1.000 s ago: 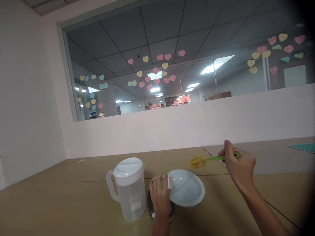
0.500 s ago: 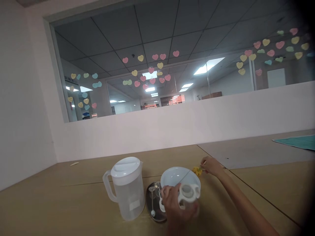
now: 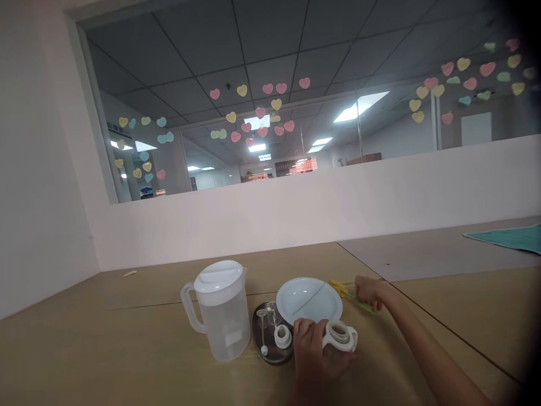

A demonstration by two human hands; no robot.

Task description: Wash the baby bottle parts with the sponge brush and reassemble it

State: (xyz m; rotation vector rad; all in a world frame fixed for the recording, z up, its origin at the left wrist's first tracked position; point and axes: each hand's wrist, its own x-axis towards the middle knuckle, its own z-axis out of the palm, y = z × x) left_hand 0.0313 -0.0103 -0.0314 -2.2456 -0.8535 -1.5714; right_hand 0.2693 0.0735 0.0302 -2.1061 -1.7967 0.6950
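With our left hand (image 3: 311, 351) clamped around the open bottle (image 3: 332, 339) and our right hand (image 3: 368, 290) pinching the sponge brush (image 3: 337, 287), we should hold the bottle steady and clear of the bowl (image 3: 296, 291).

The place appeared to be an office or classroom interior. A long window (image 3: 190, 67) bore heart-shaped notes (image 3: 261, 112); behind the glass were ceiling panels (image 3: 270, 34) and bright light panels (image 3: 362, 107). Plain tables (image 3: 160, 338) stood against the near side of the white wall (image 3: 236, 220).
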